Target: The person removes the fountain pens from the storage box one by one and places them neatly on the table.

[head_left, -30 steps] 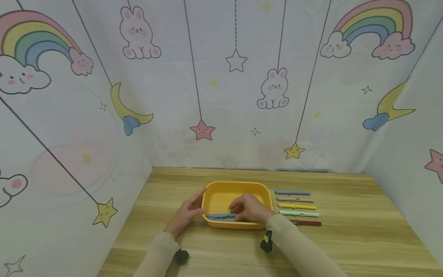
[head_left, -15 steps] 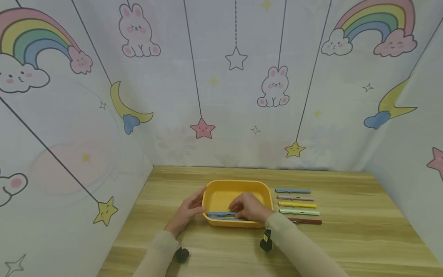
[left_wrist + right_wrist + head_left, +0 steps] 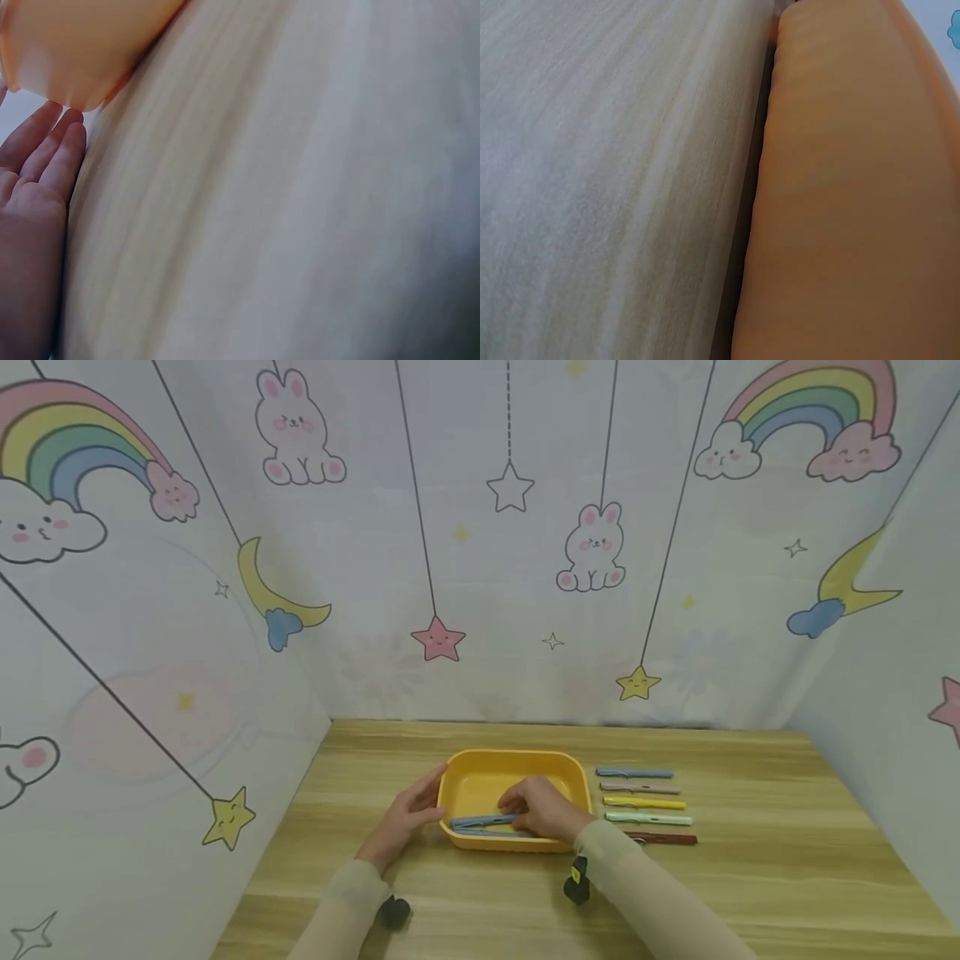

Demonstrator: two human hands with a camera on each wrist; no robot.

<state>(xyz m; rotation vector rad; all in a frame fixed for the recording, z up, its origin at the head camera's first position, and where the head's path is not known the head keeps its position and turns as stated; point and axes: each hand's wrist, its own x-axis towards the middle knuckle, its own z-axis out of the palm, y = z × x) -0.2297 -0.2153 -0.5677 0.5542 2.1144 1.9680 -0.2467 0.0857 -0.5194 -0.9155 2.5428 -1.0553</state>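
In the head view my right hand (image 3: 551, 810) reaches into a yellow tray (image 3: 517, 757) and pinches the right end of a blue pen (image 3: 483, 820) between thumb and fingers. That pen slants up slightly towards the hand. Below it, along the tray's front wall, lies another bluish pen (image 3: 480, 832), its right part hidden by the hand. My left hand (image 3: 408, 818) rests against the tray's left end, thumb near the rim. From the left wrist, the fingers (image 3: 63, 161) look nearly straight at the tray's outer wall (image 3: 82, 52). The right wrist view shows only the tray's side (image 3: 847, 187) and tabletop, no hand.
Right of the tray, a column of pens lies on the wooden table (image 3: 465, 902): blue (image 3: 635, 773), pinkish (image 3: 640, 789), yellow (image 3: 645, 803), pale green (image 3: 648, 819) and dark red (image 3: 667, 839). The right sleeve overlaps the dark red one. A printed curtain (image 3: 510, 685) closes off the back.
The blue pen's right end has risen slightly with the right hand, so it tilts away from the pen below. The left hand has stayed at the tray's end.
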